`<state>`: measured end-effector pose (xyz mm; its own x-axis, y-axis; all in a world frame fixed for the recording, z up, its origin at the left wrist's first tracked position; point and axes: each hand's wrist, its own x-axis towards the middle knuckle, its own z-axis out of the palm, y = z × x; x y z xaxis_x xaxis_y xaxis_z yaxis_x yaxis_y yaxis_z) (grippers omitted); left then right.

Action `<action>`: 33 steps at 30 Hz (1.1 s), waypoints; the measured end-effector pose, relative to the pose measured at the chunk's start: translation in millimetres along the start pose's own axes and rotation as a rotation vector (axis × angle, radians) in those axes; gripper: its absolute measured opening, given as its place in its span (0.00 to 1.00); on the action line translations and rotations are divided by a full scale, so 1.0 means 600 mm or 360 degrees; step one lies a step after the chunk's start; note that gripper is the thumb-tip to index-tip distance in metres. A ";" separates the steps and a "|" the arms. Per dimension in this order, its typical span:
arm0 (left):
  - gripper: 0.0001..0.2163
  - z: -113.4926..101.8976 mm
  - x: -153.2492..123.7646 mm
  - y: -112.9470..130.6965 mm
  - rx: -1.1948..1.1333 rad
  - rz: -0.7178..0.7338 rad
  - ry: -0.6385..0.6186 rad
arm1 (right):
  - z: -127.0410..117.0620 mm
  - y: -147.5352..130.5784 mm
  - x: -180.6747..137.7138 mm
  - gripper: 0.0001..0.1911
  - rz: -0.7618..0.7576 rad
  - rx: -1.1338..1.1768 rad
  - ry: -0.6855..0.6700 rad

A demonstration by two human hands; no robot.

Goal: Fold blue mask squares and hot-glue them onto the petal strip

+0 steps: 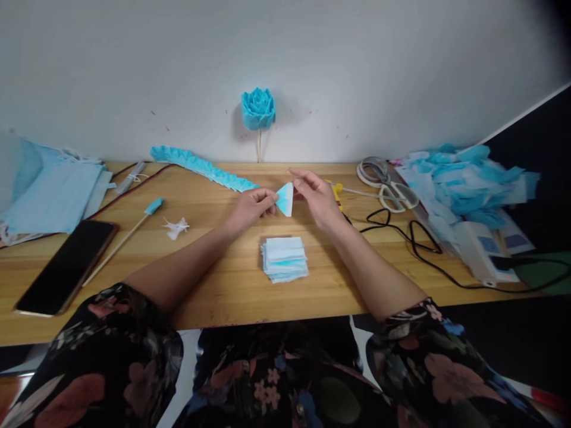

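the wooden table (214,285) bears a stack of blue squares (284,259) near me. above it my left hand (250,209) and right hand (316,195) both pinch a folded blue triangle (285,198), held off the wood.

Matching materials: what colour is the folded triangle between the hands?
The folded triangle is light blue, paler toward its right edge; head view shows it best.

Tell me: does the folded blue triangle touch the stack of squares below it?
Apart. The head view shows bare table between the triangle and the stack.
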<state>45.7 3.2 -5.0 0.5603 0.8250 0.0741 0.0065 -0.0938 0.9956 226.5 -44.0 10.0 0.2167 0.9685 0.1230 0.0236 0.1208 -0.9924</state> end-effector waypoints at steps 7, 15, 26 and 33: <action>0.18 -0.003 0.002 -0.001 -0.0179 -0.0006 0.0129 | 0.004 -0.006 -0.006 0.26 0.0102 -0.0015 -0.0118; 0.20 -0.002 0.000 -0.001 -0.0095 0.0048 0.0062 | 0.015 0.000 -0.009 0.25 -0.0039 -0.0133 -0.0286; 0.18 -0.001 -0.001 0.002 -0.0090 -0.0010 0.0069 | 0.011 0.013 -0.005 0.26 -0.0025 -0.0083 -0.0287; 0.18 -0.001 -0.003 0.007 -0.0099 -0.0080 0.0113 | 0.015 0.032 -0.015 0.24 0.0075 -0.0077 -0.0128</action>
<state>43.8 1.6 -0.8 0.5005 0.8654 0.0256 -0.0194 -0.0183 0.9996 216.4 -48.6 -10.1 0.1399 0.9874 0.0740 0.0626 0.0658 -0.9959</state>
